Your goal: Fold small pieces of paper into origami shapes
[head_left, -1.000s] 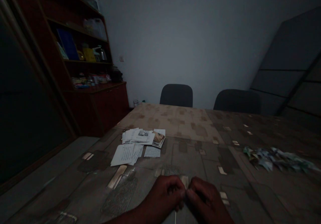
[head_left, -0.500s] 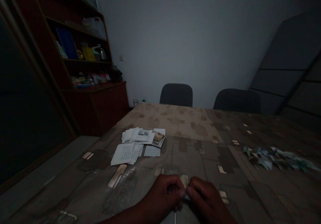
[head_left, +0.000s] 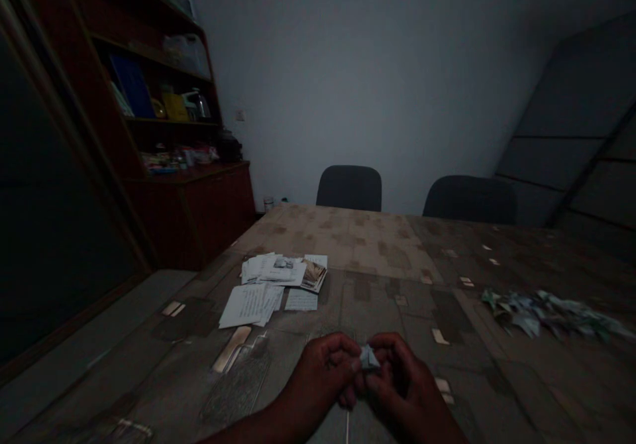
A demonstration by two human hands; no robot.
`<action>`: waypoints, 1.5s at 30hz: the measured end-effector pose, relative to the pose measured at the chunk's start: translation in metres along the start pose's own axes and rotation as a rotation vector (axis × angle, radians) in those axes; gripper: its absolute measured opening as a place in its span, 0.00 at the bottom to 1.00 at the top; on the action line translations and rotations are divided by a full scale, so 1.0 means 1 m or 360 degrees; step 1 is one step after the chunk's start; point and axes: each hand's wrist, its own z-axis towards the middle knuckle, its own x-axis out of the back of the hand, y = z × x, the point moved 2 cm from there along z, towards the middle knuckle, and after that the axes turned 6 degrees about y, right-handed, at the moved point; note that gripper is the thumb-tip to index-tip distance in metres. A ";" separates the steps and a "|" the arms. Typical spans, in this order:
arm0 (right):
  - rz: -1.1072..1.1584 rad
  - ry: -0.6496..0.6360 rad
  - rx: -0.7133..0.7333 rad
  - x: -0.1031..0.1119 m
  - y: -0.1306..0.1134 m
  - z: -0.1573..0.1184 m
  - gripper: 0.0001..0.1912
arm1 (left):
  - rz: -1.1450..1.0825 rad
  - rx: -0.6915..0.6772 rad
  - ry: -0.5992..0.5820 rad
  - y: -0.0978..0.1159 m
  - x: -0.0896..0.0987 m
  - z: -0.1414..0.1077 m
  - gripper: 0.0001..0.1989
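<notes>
My left hand and my right hand are close together above the patterned tablecloth, near its front. Between their fingertips they pinch a small folded piece of blue-green paper, perhaps a banknote. A thin white string runs down from below my hands. To the right lies a loose heap of similar folded pieces, out of reach of my fingers. Several sheets and cards with writing lie in a flat spread ahead and to the left.
A dark red wooden shelf unit holding folders and bottles stands at the left, with a dark panel beside it. Two black chairs stand beyond the far table edge. Grey panels lean against the right wall.
My hands have risen and turned the folded piece up, so it now shows clearly between my fingertips. The papers and the heap have not moved.
</notes>
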 end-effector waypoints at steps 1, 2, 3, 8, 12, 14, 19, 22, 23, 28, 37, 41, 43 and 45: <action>-0.0045 0.0016 0.0004 0.000 0.000 0.000 0.13 | -0.0001 -0.0004 -0.0004 0.000 0.000 -0.001 0.16; -0.0076 0.0030 0.0006 0.001 -0.001 -0.001 0.11 | 0.0003 -0.0009 -0.0012 0.000 0.000 -0.001 0.16; -0.0096 0.0042 0.0009 0.001 -0.002 -0.001 0.09 | 0.0009 -0.0015 -0.0026 0.000 -0.001 -0.002 0.15; -0.0066 0.0047 0.0036 0.003 -0.002 0.001 0.12 | 0.0023 -0.0047 -0.0060 0.000 0.000 -0.002 0.15; -0.0072 0.0103 -0.0011 0.005 -0.001 0.002 0.14 | 0.0096 -0.0084 -0.0065 -0.003 0.000 -0.003 0.12; -0.0088 0.0109 -0.0016 0.005 -0.001 0.001 0.15 | 0.0164 -0.0116 -0.0049 -0.002 -0.001 -0.005 0.09; -0.0192 0.0108 0.0028 0.003 0.000 -0.001 0.14 | 0.0434 -0.0217 0.0112 0.007 -0.004 -0.009 0.08; -0.0284 0.0110 0.0102 0.002 0.000 -0.002 0.14 | 0.0576 -0.0243 0.0183 0.012 -0.005 -0.011 0.10; -0.0307 0.0112 0.0122 0.001 0.001 -0.002 0.13 | 0.0611 -0.0244 0.0188 0.012 -0.005 -0.012 0.10; -0.0317 0.0128 0.0160 0.001 0.002 -0.001 0.14 | 0.0716 -0.0299 0.0190 0.013 -0.005 -0.012 0.05; -0.0306 0.0126 0.0156 0.000 0.001 -0.002 0.14 | 0.0836 -0.0438 0.0201 0.011 -0.001 -0.013 0.04; -0.0170 0.0149 0.0103 0.000 0.001 -0.002 0.14 | 0.0753 -0.0448 0.0181 0.013 -0.002 -0.013 0.06; -0.0068 0.0176 0.0025 0.001 0.002 -0.001 0.15 | 0.0608 -0.0394 0.0142 0.009 -0.001 -0.012 0.09; 0.0029 0.0191 -0.0055 0.002 0.002 0.001 0.16 | 0.0378 -0.0321 0.0101 0.003 0.001 -0.009 0.14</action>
